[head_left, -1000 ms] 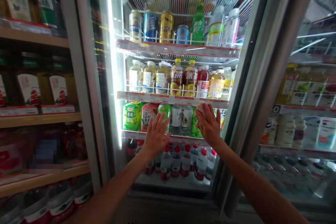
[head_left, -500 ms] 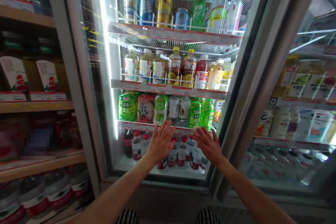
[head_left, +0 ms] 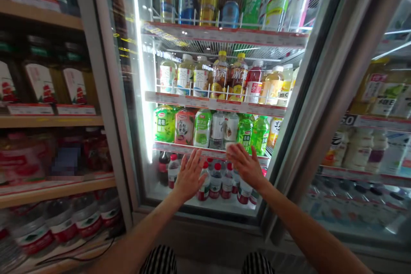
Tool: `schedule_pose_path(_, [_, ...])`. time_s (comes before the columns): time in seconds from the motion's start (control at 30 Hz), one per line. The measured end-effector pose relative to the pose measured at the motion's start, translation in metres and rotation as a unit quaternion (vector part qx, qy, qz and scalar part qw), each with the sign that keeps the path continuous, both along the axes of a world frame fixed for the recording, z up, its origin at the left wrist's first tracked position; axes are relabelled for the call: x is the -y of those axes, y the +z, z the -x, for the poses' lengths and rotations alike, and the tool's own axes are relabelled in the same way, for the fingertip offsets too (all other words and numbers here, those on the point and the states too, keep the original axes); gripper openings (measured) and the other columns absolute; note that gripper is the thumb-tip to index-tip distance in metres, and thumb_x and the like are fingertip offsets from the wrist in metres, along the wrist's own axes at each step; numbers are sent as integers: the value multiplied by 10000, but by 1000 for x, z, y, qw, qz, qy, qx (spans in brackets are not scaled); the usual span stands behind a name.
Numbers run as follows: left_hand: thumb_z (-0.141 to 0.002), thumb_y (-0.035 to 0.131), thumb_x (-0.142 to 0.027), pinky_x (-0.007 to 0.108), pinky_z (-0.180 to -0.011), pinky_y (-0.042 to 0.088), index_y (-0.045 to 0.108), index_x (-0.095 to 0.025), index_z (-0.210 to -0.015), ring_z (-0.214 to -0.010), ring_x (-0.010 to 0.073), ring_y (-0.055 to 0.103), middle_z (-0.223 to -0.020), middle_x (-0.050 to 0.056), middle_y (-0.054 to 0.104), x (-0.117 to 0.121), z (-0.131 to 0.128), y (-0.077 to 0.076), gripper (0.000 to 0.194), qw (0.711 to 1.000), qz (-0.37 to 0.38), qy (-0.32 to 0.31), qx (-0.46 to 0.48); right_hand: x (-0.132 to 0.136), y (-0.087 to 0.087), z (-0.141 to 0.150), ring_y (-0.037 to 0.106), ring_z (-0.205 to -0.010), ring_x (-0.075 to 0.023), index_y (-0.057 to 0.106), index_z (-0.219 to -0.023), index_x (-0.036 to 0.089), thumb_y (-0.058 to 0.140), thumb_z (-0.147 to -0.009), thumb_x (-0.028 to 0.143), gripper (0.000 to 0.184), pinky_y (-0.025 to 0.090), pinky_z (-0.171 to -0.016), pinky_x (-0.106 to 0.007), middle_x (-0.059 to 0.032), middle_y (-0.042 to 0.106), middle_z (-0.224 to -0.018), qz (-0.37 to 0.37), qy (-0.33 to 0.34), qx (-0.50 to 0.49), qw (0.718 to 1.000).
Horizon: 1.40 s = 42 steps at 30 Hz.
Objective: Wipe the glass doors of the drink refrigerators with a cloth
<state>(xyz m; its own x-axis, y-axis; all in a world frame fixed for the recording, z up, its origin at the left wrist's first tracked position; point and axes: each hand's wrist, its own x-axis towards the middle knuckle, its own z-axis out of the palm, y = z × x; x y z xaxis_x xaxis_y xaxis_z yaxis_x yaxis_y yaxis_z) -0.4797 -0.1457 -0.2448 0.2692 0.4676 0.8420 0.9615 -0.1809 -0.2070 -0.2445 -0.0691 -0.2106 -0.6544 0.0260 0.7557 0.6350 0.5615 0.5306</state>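
Observation:
Fingers spread, my left hand (head_left: 190,176) lies flat against the closed glass door (head_left: 192,205) of a lit drinks fridge, before the lowest row of red-capped bottles (head_left: 215,182). To its right, my right hand (head_left: 246,165) presses a small white cloth (head_left: 230,148) to the same glass, its fingers over most of it. Whether the cloth is paper or fabric cannot be made out. Behind the right hand, through the glass, stand green drink bottles (head_left: 245,130) and clear bottles with white labels (head_left: 218,128).
A thick metal door frame (head_left: 305,137) runs along the right, with another fridge of drinks beyond it. On the left, wooden shelves (head_left: 58,120) carry bottles. Black cables (head_left: 80,258) lie on the bottom left shelf. My striped-clad knees (head_left: 159,260) show below.
Both hands have come down the glass from the green-bottle row to near the shelf edge below it. The right hand with the cloth has also shifted left, closer to the left hand.

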Motion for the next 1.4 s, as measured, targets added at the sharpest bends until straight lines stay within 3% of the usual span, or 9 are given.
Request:
schedule_pose_path(0.1, [-851, 461, -360, 464, -1109, 178, 400, -148, -1322, -1361, 256, 221, -1430, 141, 334, 2, 8, -4, 520, 1000, -1, 15, 13, -1, 10, 14, 136, -1390, -209, 426, -1313, 248, 513, -835, 210, 487, 8, -1118, -511, -67, 345, -1445, 6, -8, -55, 998])
schedule_pose_path(0.23, [-848, 462, -356, 467, -1105, 189, 398, -158, -1325, -1358, 257, 229, -1426, 133, 344, 6, 19, -6, 520, 999, -2, 30, 16, 4, 5, 31, 156, -1385, -166, 448, -1289, 276, 482, -846, 181, 455, -6, -1135, -464, 4, 347, -1447, -10, 54, 121, 991])
schedule_pose_path(0.4, [-847, 458, -330, 472, -1101, 199, 400, -148, -1324, -1358, 258, 227, -1428, 138, 335, 12, 44, -11, 514, 997, 5, 69, 29, 6, 5, 54, 144, -1388, -210, 408, -1326, 251, 487, -850, 205, 484, -19, -1114, -521, -49, 369, -1434, 15, 2, -21, 1000])
schedule_pose_path(0.57, [-850, 452, -314, 472, -1099, 206, 395, -135, -1325, -1361, 257, 218, -1435, 141, 318, 21, 74, -18, 510, 993, 19, 105, 42, 11, -10, 88, 206, -1370, -177, 445, -1295, 244, 445, -847, 136, 461, 61, -1133, -465, -5, 350, -1446, -12, 86, 144, 986])
schedule_pose_path(0.73, [-865, 421, -311, 508, -1084, 221, 388, -118, -1323, -1364, 272, 206, -1445, 148, 296, 32, 103, -27, 498, 988, 26, 142, 61, 11, -5, 126, 204, -1371, -223, 355, -1357, 231, 437, -858, 157, 511, 65, -1104, -552, -53, 324, -1457, 36, 47, 37, 998])
schedule_pose_path(0.93, [-861, 424, -302, 512, -1084, 222, 369, -121, -1334, -1364, 274, 204, -1444, 155, 295, 43, 141, -36, 509, 982, 32, 173, 72, 19, -18, 172, 272, -1345, -199, 429, -1307, 215, 416, -857, 123, 459, 150, -1119, -480, -30, 359, -1441, 3, 123, 144, 982])
schedule_pose_path(1.1, [-868, 406, -303, 518, -1073, 237, 370, -117, -1333, -1357, 284, 224, -1449, 159, 282, 55, 170, -45, 502, 977, 26, 197, 82, 20, -24, 213, 261, -1349, -237, 394, -1335, 209, 423, -861, 148, 479, 150, -1104, -543, -51, 339, -1449, 29, 101, 64, 992])
schedule_pose_path(1.23, [-866, 404, -307, 518, -1069, 243, 347, -127, -1347, -1356, 278, 229, -1449, 156, 284, 63, 191, -49, 517, 975, 27, 203, 80, 20, -35, 244, 329, -1314, -221, 481, -1265, 179, 425, -851, 149, 418, 196, -1121, -478, -31, 361, -1440, -3, 156, 176, 972])
schedule_pose_path(1.4, [-866, 405, -329, 526, -1080, 209, 314, -129, -1364, -1365, 275, 203, -1461, 149, 262, 68, 211, -52, 544, 972, 21, 218, 89, 24, -21, 285, 271, -1344, -233, 413, -1316, 183, 361, -889, 159, 431, 246, -1085, -536, -36, 293, -1472, 38, 135, 123, 982])
